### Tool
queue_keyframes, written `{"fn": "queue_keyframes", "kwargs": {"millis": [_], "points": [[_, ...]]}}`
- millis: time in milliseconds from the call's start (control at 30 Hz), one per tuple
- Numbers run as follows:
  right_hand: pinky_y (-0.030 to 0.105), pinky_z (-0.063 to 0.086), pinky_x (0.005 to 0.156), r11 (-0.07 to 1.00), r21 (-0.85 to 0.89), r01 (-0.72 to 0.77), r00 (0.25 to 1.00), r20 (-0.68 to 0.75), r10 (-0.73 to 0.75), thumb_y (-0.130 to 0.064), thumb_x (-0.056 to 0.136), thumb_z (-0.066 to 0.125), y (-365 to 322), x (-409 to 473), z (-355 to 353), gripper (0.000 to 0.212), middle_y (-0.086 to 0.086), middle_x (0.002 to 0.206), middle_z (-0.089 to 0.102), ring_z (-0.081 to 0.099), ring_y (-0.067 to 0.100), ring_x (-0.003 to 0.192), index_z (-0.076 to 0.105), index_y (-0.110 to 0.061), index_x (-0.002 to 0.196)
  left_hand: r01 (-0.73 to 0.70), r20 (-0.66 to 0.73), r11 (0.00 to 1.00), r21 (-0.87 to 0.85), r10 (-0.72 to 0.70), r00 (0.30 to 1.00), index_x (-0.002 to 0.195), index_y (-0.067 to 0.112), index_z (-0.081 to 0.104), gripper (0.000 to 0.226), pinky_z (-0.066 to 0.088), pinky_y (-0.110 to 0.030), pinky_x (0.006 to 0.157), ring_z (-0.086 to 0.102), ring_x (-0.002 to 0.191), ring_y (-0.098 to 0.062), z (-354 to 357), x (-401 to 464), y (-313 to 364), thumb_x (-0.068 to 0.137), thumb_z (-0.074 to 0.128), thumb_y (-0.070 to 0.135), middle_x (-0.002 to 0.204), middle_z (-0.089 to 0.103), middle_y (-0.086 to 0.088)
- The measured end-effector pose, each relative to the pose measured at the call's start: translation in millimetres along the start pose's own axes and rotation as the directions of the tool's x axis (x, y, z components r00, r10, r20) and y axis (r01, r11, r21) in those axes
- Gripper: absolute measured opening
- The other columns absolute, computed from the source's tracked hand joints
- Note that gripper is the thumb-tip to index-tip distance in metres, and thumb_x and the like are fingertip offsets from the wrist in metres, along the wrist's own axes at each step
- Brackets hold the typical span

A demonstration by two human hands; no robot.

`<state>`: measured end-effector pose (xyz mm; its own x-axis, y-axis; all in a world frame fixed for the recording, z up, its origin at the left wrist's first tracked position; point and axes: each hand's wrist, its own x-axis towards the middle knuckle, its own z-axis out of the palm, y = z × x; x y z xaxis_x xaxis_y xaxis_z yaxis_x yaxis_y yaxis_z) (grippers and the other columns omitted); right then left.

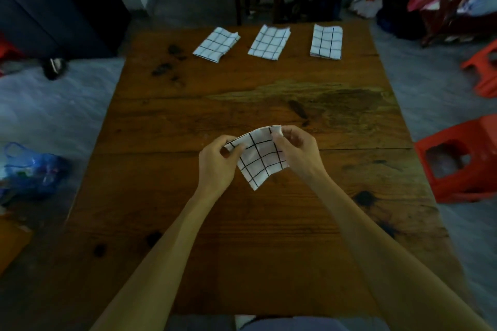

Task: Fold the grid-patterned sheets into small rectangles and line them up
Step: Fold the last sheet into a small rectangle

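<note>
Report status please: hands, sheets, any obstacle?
Both hands, left and right, pinch fourth sheet midair. Three folded sheets lined up. No obstacle.

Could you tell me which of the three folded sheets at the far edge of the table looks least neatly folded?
The leftmost folded sheet: its right end is bunched and it lies askew, while the middle sheet and right sheet are flatter rectangles.

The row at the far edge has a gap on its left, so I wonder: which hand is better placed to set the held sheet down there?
Left, probably. The left hand pinches the held sheet on the gap's side; the right hand would cross over.
</note>
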<state>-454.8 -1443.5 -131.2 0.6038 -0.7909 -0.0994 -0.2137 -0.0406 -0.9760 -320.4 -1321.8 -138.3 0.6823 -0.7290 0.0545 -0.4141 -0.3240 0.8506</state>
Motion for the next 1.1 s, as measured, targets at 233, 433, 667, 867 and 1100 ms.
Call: {"fn": "queue_keyframes", "kwargs": {"millis": [233,433,667,867,1100], "points": [[0.015,0.053,0.068,0.986,-0.011,0.166,0.986,-0.025,-0.166,-0.024,0.097,0.056,-50,-41,9,0.016,-0.011,0.084,0.07,0.065,-0.001,0.079,0.07,-0.025,0.09,-0.139,-0.109,0.984,-0.115,0.126,0.986,0.099,0.018,0.067,0.011,0.054,-0.021,0.074,0.065,0.086,-0.006,-56,-35,29,0.09,0.064,0.023,0.091,0.069,0.006],[0.023,0.057,0.073,0.979,0.05,0.2,0.98,0.012,-0.2,-0.021,0.097,0.055,-73,-76,21,0.018,-0.011,0.085,0.073,0.068,0.006,0.085,0.071,-0.025,0.093,-0.181,-0.183,0.969,-0.169,0.15,0.972,0.102,0.012,0.071,0.015,0.053,-0.015,0.074,0.067,0.087,0.0,-95,-67,41,0.088,0.066,0.015,0.092,0.071,0.009],[0.026,0.058,0.072,0.973,0.044,0.226,0.974,0.005,-0.226,-0.021,0.098,0.053,-84,-110,32,0.02,-0.005,0.084,0.072,0.068,0.011,0.083,0.072,-0.016,0.096,-0.187,-0.236,0.965,-0.183,0.142,0.961,0.099,0.012,0.071,0.014,0.051,-0.012,0.07,0.067,0.082,0.001,-115,-100,45,0.087,0.068,0.017,0.089,0.071,0.007],[0.025,0.051,0.063,0.972,0.023,0.233,0.972,-0.014,-0.233,-0.023,0.1,0.05,-81,-135,32,0.026,-0.006,0.071,0.064,0.059,0.012,0.069,0.068,-0.017,0.082,-0.193,-0.23,0.961,-0.199,0.146,0.962,0.095,0.013,0.071,0.011,0.051,-0.012,0.068,0.067,0.079,0.0,-117,-123,46,0.085,0.07,0.017,0.085,0.07,0.009],[0.027,0.045,0.063,0.961,-0.079,0.266,0.964,0.002,-0.267,-0.028,0.1,0.048,-84,-135,15,0.027,0.011,0.077,0.063,0.054,0.012,0.066,0.066,-0.016,0.084,-0.174,-0.195,0.974,-0.143,0.145,0.97,0.111,0.022,0.063,0.027,0.051,-0.013,0.078,0.064,0.093,-0.002,-117,-136,74,0.085,0.069,0.025,0.101,0.067,0.011]]}}
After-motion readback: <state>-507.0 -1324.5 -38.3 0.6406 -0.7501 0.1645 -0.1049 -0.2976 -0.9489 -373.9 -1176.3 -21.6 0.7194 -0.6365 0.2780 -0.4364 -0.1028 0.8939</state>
